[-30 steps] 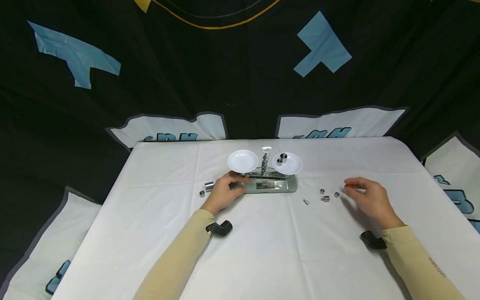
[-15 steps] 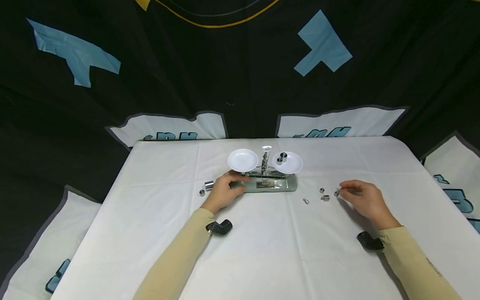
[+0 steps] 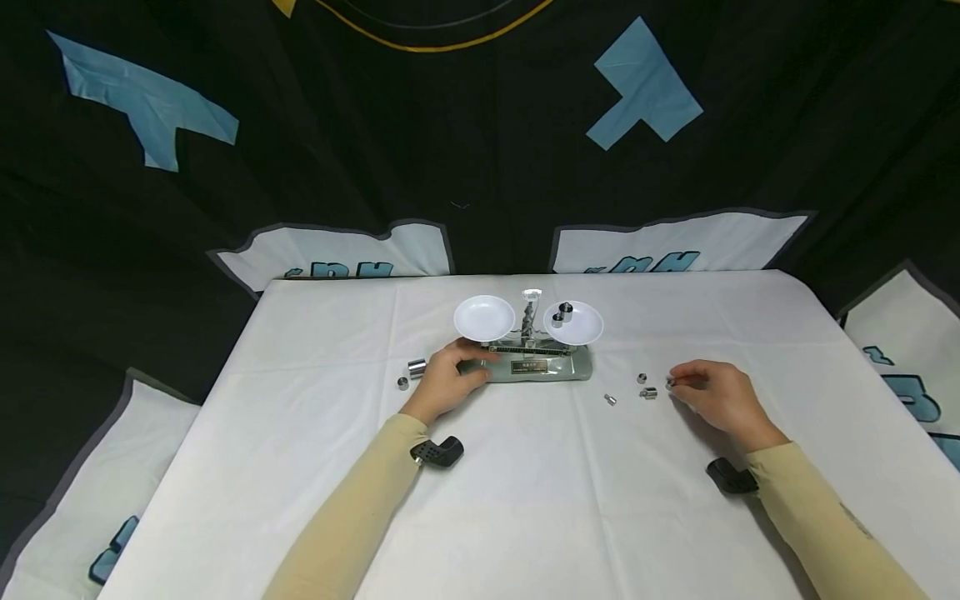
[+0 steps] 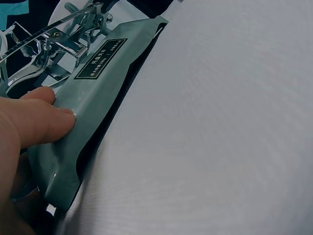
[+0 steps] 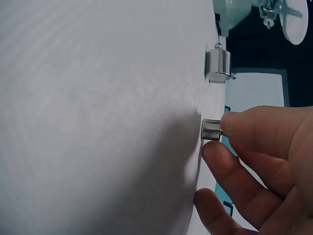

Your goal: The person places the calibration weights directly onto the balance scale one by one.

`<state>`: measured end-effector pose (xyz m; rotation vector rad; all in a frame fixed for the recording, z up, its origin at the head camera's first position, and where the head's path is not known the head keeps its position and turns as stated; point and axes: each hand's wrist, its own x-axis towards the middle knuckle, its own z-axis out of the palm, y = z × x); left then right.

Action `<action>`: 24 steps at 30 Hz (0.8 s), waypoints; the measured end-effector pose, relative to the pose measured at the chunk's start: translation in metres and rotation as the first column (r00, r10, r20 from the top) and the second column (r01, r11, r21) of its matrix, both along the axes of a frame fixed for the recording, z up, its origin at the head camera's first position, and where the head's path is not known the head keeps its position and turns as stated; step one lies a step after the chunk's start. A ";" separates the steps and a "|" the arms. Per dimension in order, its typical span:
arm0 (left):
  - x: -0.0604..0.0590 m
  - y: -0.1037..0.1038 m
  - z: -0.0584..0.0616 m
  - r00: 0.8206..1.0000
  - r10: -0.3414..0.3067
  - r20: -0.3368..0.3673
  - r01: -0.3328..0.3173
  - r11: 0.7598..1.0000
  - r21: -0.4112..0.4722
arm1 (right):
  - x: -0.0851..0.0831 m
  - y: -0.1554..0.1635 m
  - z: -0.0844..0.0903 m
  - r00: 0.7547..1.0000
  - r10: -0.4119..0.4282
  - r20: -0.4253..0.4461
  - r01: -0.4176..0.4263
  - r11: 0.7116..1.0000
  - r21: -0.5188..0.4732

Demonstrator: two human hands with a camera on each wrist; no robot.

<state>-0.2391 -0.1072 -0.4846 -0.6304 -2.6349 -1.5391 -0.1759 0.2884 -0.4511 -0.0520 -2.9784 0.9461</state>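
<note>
Left hand clamped on the left end of the grey-green metal two-pan balance, thumb on top of the base. Balance sits on the white-cloth counter, far side, around the middle. Right hand is to the right of it: thumb on the knob of a small silver cylindrical weight, index tip hidden behind; reads as a pinch. Weight stands upright, bottom at the cloth; can't confirm any lift. Just left of it: an upright silver weight, a silver weight on its side, and a thin silver weight, also lying. Round white right pan carries two silver weights. Large silver cylinder lies left of the left hand.
</note>
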 end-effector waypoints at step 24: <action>-0.002 -0.001 -0.002 1.000 -0.001 -0.009 0.001 1.000 -0.024 | -0.015 -0.005 0.006 0.996 0.024 0.089 -0.032 0.996 0.086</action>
